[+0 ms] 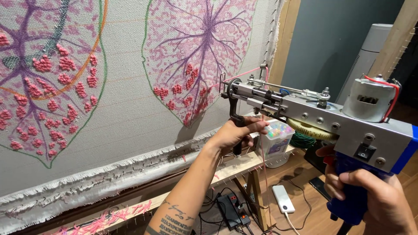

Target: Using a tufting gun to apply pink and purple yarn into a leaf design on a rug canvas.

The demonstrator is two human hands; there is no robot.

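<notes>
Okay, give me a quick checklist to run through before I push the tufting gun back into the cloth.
1. Left hand on the black front handle: ok, fingers wrapped around it.
2. Right hand on the blue grip: ok.
3. Pink yarn fed toward the needle end: ok, it runs from the guide loop; threading through the needle, cannot tell.
4. Needle tip against the cloth: not ok, it looks held just off the surface.
5. Cloth tight on the wooden frame: ok, no sagging seen.
6. Power switch position: cannot tell.
</notes>
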